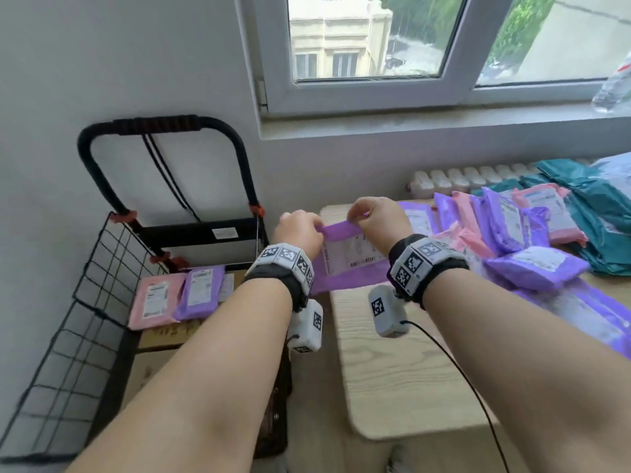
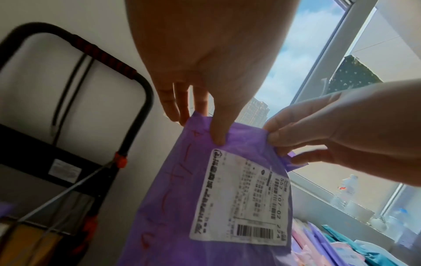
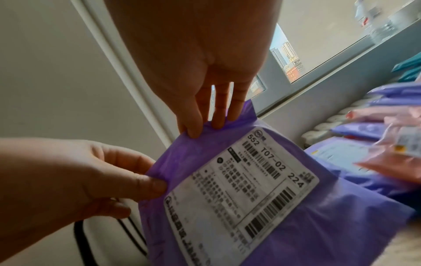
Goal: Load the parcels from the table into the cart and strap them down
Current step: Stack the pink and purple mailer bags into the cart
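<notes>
Two parcels (image 1: 177, 295) in cart (image 1: 85, 302); both hands (image 1: 300, 230) (image 1: 379, 216) pinching purple parcel (image 1: 351, 257); table (image 1: 392, 370) pile and strapping left.

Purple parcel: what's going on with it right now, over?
Both hands, left hand and right hand, pinch the purple parcel by its top edge. Held between table and cart. Nothing blocking.

Left hand (image 1: 300, 230) pinches the purple parcel (image 1: 348, 257) at its top left corner, thumb in front, fingers behind | right hand (image 1: 379, 216) pinches the parcel's top right corner the same way | both forearms stretched forward side by side, wrists level, below the parcel's top edge.
</notes>
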A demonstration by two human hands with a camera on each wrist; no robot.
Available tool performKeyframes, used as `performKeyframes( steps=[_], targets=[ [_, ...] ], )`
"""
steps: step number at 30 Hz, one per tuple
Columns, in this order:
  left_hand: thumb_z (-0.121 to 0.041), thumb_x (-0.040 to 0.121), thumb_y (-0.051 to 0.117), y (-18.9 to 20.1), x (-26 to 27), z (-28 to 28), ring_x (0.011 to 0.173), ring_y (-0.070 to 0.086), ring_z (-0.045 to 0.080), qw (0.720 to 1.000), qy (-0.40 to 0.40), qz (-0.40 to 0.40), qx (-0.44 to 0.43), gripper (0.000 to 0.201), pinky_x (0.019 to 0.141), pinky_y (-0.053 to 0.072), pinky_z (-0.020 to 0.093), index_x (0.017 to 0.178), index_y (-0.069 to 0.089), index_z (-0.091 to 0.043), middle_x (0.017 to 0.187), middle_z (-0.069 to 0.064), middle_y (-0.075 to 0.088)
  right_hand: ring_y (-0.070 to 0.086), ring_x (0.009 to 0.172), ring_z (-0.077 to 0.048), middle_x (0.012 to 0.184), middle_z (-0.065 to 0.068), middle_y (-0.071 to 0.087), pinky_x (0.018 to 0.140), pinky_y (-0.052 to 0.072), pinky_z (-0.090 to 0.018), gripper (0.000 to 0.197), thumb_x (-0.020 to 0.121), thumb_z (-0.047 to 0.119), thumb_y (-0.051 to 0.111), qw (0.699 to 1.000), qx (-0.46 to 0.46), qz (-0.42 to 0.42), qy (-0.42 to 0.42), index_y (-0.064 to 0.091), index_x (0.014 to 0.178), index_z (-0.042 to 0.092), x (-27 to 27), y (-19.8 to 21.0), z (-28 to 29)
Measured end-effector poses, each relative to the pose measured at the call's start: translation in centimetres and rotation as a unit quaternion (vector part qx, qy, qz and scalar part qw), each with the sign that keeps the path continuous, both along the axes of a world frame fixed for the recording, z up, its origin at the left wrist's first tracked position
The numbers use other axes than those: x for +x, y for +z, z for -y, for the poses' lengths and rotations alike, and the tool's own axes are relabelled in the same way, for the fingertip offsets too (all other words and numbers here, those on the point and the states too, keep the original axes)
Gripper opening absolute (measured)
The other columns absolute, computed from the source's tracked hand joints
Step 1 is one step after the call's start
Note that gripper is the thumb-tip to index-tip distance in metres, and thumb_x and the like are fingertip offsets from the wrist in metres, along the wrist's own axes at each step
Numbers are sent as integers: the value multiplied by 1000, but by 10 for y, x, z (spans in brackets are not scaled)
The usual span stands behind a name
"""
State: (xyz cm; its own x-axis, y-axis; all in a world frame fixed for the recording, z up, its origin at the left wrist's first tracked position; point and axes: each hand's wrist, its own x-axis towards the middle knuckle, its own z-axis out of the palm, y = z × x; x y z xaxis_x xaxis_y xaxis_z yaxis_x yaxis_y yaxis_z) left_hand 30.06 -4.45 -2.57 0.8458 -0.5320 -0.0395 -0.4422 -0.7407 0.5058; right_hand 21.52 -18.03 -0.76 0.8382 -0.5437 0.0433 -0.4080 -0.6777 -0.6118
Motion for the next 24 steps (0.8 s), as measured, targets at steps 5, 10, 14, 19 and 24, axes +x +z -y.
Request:
performKeyframes(
  steps=[5, 10, 14, 19, 24],
  targets=[
    [-14, 89, 53, -9, 28, -66, 96, 63, 27, 998, 48, -45, -17, 19, 76, 48, 29, 93, 69, -23, 99, 6, 69, 56, 105, -23, 116, -9, 58, 92, 42, -30, 31, 87, 9, 53, 997, 17, 50, -52, 61, 117, 15, 29, -12, -66],
    [-14, 90, 49, -25, 55, -114, 91, 64, 31, 980, 154, -106, -71, 16, 76, 47, 30, 97, 62, -9, 98, 11, 68, 58, 97, -22, 116, -9, 60, 77, 40, -28, 35, 90, 16, 54, 978, 168, -39, -117, 52, 125, 9, 43, -43, -107],
    [-15, 92, 48, -35, 70, -136, 92, 66, 32, 953, 235, -146, -126, 19, 85, 55, 42, 104, 59, -4, 105, 14, 66, 61, 107, -29, 119, -12, 61, 91, 49, -40, 52, 86, 31, 59, 958, 244, -105, -111, 51, 130, 6, 59, -68, -135],
    [-15, 93, 50, -46, 82, -163, 88, 68, 31, 914, 322, -179, -171, 15, 83, 57, 43, 101, 57, -4, 101, 13, 65, 62, 75, -27, 70, -5, 61, 82, 55, -48, 16, 83, 20, 57, 955, 280, -87, -44, 59, 68, 19, 90, -84, -158],
    [-12, 93, 50, -66, 84, -194, 72, 63, 21, 892, 369, -199, -169, 9, 63, 55, 32, 97, 57, -8, 89, 7, 63, 66, 71, -25, 72, -6, 63, 74, 60, -45, 17, 82, 6, 60, 958, 263, -112, 1, 57, 70, 17, 111, -86, -181]
  ],
)
